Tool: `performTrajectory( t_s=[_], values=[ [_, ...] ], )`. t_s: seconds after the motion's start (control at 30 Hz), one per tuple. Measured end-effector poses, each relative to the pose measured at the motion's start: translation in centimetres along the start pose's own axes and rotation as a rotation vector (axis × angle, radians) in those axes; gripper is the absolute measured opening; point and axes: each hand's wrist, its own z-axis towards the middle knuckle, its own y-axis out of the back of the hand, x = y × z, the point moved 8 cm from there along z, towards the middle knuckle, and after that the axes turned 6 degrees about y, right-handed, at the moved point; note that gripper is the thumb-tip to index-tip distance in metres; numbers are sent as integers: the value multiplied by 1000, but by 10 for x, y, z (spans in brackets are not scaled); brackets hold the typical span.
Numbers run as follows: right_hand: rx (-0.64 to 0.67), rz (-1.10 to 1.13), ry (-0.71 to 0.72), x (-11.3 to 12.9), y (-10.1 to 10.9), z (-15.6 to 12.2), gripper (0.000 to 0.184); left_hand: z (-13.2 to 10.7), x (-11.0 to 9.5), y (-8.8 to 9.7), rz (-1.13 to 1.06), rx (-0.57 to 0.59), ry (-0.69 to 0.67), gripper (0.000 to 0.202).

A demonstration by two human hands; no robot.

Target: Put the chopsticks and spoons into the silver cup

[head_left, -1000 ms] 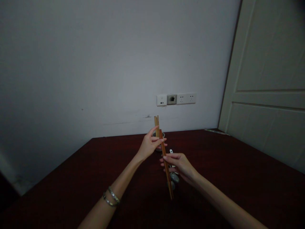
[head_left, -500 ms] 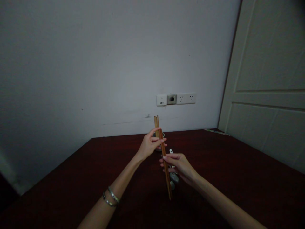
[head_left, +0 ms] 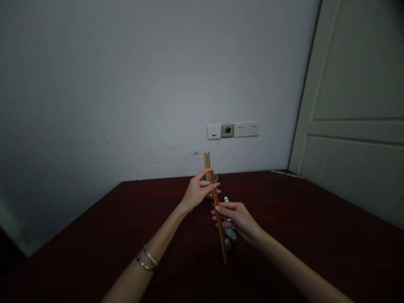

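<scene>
Both hands hold the brown chopsticks (head_left: 220, 231), tilted with their lower ends toward me. My left hand (head_left: 196, 192) pinches them near the upper end between thumb and fingers. Lower down, my right hand (head_left: 237, 214) grips them with thumb and forefinger, its other fingers partly behind them. Behind my left hand stands a round container (head_left: 216, 178), largely covered by the fingers; lighter sticks (head_left: 206, 160) rise above it. Partly hidden by my right hand and the chopsticks lies a metal spoon (head_left: 230, 234), with a white handle end (head_left: 226, 199) showing above the hand.
A dark red table (head_left: 126, 235) spreads under my arms, its far edge against the pale wall (head_left: 142, 84). Sockets and switches (head_left: 246, 130) sit on that wall. To the right is a panelled door (head_left: 356, 97), and a thin flat strip (head_left: 287, 174) lies at the far right table edge.
</scene>
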Motion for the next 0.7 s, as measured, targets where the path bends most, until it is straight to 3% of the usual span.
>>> performTrajectory(
  t_s=[0.3, 0.7],
  values=[
    [-8, -53, 26, 13, -2, -2, 36, -1, -5, 5, -33, -18, 1, 63],
    [-58, -182, 90, 24, 3, 16, 31, -1, -5, 12, -41, -68, 0, 64]
  ],
)
